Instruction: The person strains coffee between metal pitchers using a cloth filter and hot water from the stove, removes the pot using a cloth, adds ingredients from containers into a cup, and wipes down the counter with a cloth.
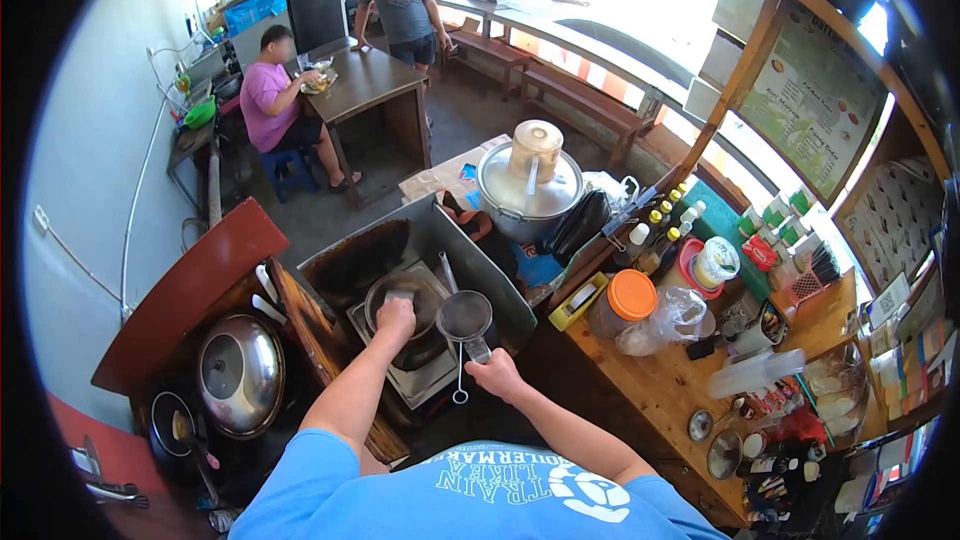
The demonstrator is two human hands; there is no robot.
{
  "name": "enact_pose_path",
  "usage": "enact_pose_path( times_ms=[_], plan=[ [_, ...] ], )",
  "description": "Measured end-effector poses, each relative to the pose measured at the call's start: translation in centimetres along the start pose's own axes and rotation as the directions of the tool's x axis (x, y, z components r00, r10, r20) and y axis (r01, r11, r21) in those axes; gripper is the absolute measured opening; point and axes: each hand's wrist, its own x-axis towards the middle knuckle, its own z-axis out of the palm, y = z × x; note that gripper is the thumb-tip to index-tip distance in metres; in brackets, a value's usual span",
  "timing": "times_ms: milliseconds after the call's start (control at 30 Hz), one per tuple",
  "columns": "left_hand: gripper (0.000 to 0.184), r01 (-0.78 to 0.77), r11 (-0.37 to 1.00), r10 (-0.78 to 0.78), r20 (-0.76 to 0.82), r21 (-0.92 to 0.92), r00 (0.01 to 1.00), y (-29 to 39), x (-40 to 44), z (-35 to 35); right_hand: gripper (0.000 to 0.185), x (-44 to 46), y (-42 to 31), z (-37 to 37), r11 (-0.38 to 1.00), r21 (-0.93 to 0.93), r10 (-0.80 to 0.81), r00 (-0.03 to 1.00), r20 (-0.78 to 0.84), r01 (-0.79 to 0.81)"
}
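Observation:
My left hand (396, 318) is closed at the near part of a round dark pan (425, 300) on the stove, around a small grey piece whose nature I cannot make out. My right hand (496, 374) grips the handle of a round dark strainer-like utensil (465, 316), held just right of the pan. A long metal ladle (447, 270) leans across the pan's right side. Below the pan shows the metal stove top (415, 387), boxed in by a metal guard (510, 310). A thin rod with a ring end (460, 396) hangs beside my right hand.
A large lidded pot (530, 180) stands beyond the guard. On the right, a wooden counter (640, 390) bears an orange-lidded jar (632, 295) and several bottles. A domed lid (241, 376) sits at left. Two people are near a table (375, 95).

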Motion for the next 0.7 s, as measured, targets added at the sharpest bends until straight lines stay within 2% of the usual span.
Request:
enact_pose_path(
  times_ms=[67,100,167,233,300,333,433,500,567,600,633,667,700],
  plan=[
    [0.027,-0.047,0.997,0.047,-0.002,-0.066,0.999,-0.1,-0.1,0.3,0.034,-0.1,0.1,0.1,1.000,0.026,-0.001,1.000,0.012,0.000],
    [0.027,-0.051,0.997,0.050,-0.010,-0.066,0.999,-0.2,-0.1,0.4,0.034,-0.1,0.1,0.1,0.999,0.038,-0.004,1.000,0.019,0.004],
    [0.022,-0.132,0.991,0.132,0.074,-0.009,0.989,-0.4,0.0,0.3,0.034,0.2,0.4,0.4,0.999,0.031,-0.016,1.000,0.005,0.016],
    [0.017,-0.159,0.986,0.162,0.076,-0.049,0.984,-0.9,-0.2,0.1,0.034,0.1,0.0,0.3,1.000,0.022,-0.004,1.000,0.022,0.004],
    [0.017,-0.370,0.929,0.367,0.075,0.021,0.927,-2.0,0.1,0.2,0.035,0.1,-0.4,0.2,0.999,0.028,-0.034,0.999,0.013,0.033],
    [0.019,-0.274,0.958,0.280,0.070,-0.088,0.957,-2.5,0.3,0.6,0.035,0.0,-0.8,0.0,0.999,0.028,-0.016,1.000,0.022,0.016],
    [0.020,-0.197,0.968,0.205,0.038,-0.153,0.978,-3.5,0.3,0.7,0.035,-0.1,-0.7,0.5,0.998,0.061,0.009,0.999,0.042,-0.012],
    [0.020,-0.057,0.960,0.087,0.100,-0.274,0.991,-3.5,-0.4,-1.0,0.034,0.3,-0.2,0.6,0.998,0.056,0.018,1.000,0.012,-0.019],
    [0.020,0.162,0.869,-0.049,0.245,-0.468,0.968,-3.2,-1.6,-3.6,0.033,0.4,-0.8,0.7,0.998,0.062,0.011,1.000,0.027,-0.012],
    [0.020,0.159,0.869,-0.047,0.241,-0.469,0.969,-3.7,-1.5,-3.6,0.037,0.1,-2.2,-0.1,0.997,0.053,0.051,0.996,0.071,-0.055],
    [0.020,0.175,0.812,-0.045,0.239,-0.556,0.970,-4.5,-1.7,-3.1,0.044,-0.6,-2.7,-0.6,0.993,0.046,0.103,0.989,0.111,-0.108],
    [0.021,0.191,0.745,-0.053,0.229,-0.639,0.972,-4.9,-1.9,-3.5,0.044,-0.4,-2.3,-0.4,0.993,0.046,0.099,0.989,0.111,-0.105],
    [0.021,0.194,0.745,-0.062,0.223,-0.638,0.973,-5.4,-2.2,-3.9,0.044,-0.1,-1.9,0.1,0.996,0.048,0.073,0.993,0.092,-0.077]
  ],
)
